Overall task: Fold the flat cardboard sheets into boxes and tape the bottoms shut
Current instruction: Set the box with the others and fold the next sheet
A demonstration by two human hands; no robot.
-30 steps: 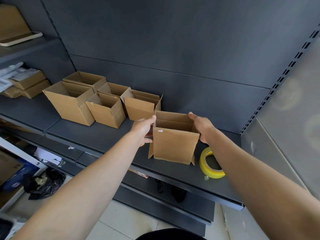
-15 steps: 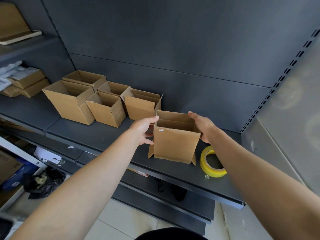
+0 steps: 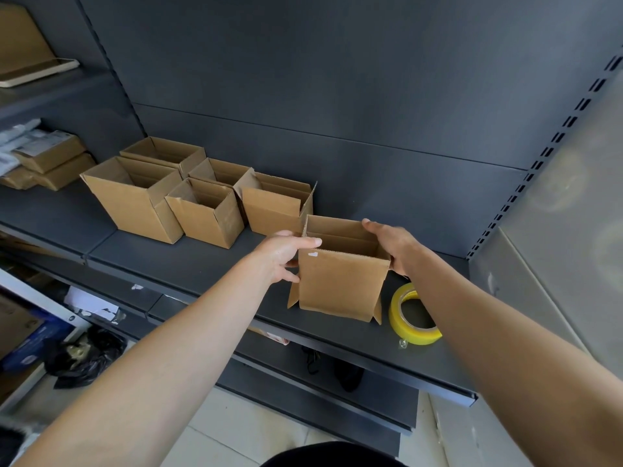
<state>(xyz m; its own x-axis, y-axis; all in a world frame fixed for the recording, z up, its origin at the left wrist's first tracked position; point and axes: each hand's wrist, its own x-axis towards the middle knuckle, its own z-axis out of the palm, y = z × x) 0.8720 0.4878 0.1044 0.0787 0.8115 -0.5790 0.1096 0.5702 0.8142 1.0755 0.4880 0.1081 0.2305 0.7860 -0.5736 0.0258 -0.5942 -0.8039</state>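
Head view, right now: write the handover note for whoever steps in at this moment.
Hands: left hand grips the left wall of the open box, thumb over its rim; right hand holds its right wall.
Where: the box stands upright on the shelf; the tape roll lies beside it on the right, untouched.
Done: five folded boxes stand open-topped in a cluster at left; whether their bottoms are taped cannot be seen.
Left: this box's bottom flaps splay out at the base, so it looks untaped. Fold them in and tape.

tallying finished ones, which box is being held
The front box beside the tape roll; left hand and right hand grip its sides, other boxes stand untouched.
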